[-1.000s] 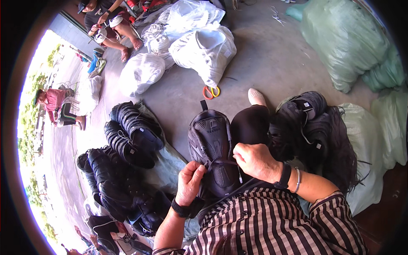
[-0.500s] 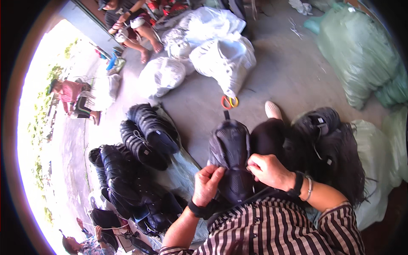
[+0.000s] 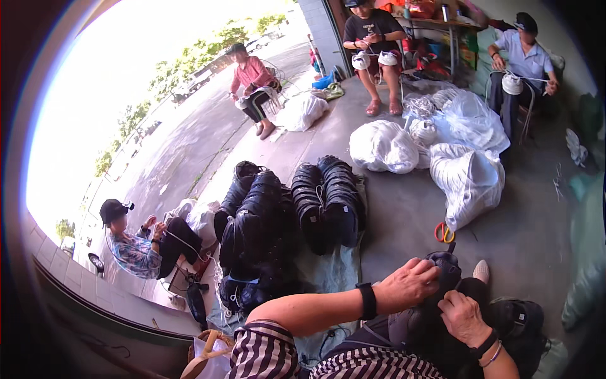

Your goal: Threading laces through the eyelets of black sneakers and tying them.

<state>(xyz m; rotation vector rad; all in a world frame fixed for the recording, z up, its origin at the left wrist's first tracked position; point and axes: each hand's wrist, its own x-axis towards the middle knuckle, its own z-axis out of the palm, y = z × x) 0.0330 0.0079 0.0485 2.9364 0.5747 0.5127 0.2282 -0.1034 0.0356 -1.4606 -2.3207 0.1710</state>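
On my lap lies a black shoe upper (image 3: 447, 268), its far end showing beyond my hands with a dark strap sticking out. My left hand (image 3: 407, 282) is over its left side, fingers closed in a pinch. Close by on the near right, my right hand (image 3: 466, 318) also has its fingertips pressed together. Whatever is between the fingers of either hand is too small to make out. My hands and left forearm cover much of the upper. More black uppers (image 3: 521, 319) are heaped beside me on the right.
Stacks of nested black uppers (image 3: 328, 208) lie on a sheet (image 3: 344, 268) to my left. Scissors (image 3: 444, 232) with red and yellow handles lie ahead, by a white bag (image 3: 464, 183). Several seated co-workers (image 3: 375, 44) handle white pieces and cords. A green sack (image 3: 587, 252) stands right.
The view has swung to the left and up, bringing more co-workers in. My left hand has moved from the upper's left edge to above it; the right stays near its right side.
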